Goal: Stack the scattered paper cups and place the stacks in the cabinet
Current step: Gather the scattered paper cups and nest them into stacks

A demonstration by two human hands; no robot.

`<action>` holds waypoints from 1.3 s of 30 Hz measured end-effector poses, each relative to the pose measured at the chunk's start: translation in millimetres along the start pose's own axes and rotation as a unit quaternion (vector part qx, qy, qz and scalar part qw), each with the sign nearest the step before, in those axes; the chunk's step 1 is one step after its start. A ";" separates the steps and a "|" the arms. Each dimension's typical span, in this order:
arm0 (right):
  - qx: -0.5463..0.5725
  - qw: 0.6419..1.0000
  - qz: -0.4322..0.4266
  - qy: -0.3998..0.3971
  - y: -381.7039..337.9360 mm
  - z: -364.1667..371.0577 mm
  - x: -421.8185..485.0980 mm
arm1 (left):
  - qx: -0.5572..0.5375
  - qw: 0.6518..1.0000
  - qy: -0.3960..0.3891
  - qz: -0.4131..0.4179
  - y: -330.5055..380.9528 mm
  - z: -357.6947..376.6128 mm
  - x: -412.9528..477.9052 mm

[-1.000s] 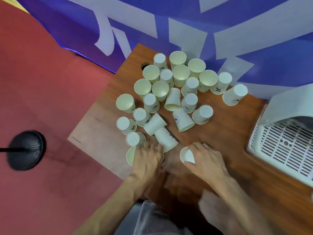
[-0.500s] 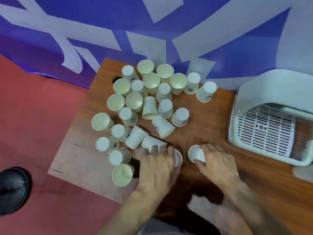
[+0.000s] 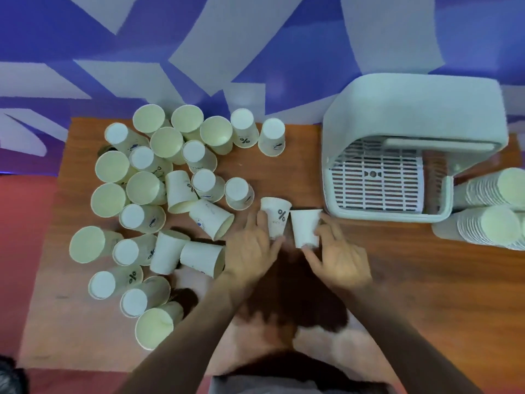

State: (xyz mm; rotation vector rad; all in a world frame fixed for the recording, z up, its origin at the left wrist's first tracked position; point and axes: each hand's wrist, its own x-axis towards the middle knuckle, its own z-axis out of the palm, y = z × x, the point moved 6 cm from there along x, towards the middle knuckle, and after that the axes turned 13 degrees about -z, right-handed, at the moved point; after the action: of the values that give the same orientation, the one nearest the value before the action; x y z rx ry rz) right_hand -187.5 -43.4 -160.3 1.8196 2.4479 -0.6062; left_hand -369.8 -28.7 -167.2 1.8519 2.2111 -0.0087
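Note:
Several white paper cups (image 3: 159,194) lie scattered over the left half of the wooden table (image 3: 426,294), some upright, some upside down, some on their sides. My left hand (image 3: 250,251) grips a cup with a % mark (image 3: 277,216). My right hand (image 3: 338,251) grips a plain white cup (image 3: 305,227). The two cups are side by side and nearly touching, near the table's middle. A white cabinet (image 3: 412,115) with a slotted tray inside stands at the right, its opening facing me.
Two long stacks of cups (image 3: 491,211) lie on their sides at the far right, beside the cabinet. A blue and white banner (image 3: 255,52) runs behind the table. Red floor (image 3: 22,251) is to the left.
Both hands have lifted a cup each and brought them together towards the table's middle. The camera has swung right, bringing the cabinet and cup stacks into view.

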 end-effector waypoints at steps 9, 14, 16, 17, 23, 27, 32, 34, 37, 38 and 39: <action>0.033 0.993 -0.064 -0.094 -0.1 -16.0 37.4 | 0.065 0.986 -0.118 0.093 18.5 -3.0 41.4; 0.075 0.996 -0.036 -0.044 15.8 -48.1 10.3 | 0.083 0.980 -0.057 0.171 39.1 -30.3 17.2; 0.085 0.996 -0.013 -0.015 34.8 -60.5 -11.9 | 0.062 0.982 -0.031 0.177 51.4 -38.1 4.8; 0.079 0.997 -0.009 0.000 44.6 -66.1 -23.6 | 0.045 0.982 -0.022 0.183 61.0 -40.5 0.0; 0.049 0.995 0.010 0.088 113.5 -116.9 -79.8 | -0.049 0.976 0.006 0.214 159.0 -68.9 -16.9; 0.064 0.980 0.015 0.187 173.4 -159.1 -109.9 | -0.109 0.960 0.065 0.248 238.0 -91.1 -32.9; 0.067 0.945 0.034 0.317 253.1 -193.3 -156.8 | -0.152 0.945 0.085 0.277 334.1 -89.8 -50.8; 0.059 0.933 0.025 0.353 282.5 -194.4 -174.2 | -0.165 0.940 0.085 0.285 365.6 -82.5 -58.1; 0.064 0.925 0.001 0.373 314.1 -187.4 -185.3 | -0.172 0.941 0.083 0.281 393.9 -70.3 -65.8; 0.072 0.926 -0.005 0.370 321.8 -183.8 -184.8 | -0.176 0.941 0.081 0.278 399.0 -66.4 -67.4; 0.078 0.928 -0.009 0.364 327.7 -180.0 -183.6 | -0.177 0.942 0.078 0.273 401.8 -62.4 -68.7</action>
State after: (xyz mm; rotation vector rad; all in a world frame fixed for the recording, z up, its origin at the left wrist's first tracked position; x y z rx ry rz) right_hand 210.6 -74.3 -42.1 2.4338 2.9051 -0.1175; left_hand 18.4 -8.8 -29.4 2.2258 1.5665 0.6123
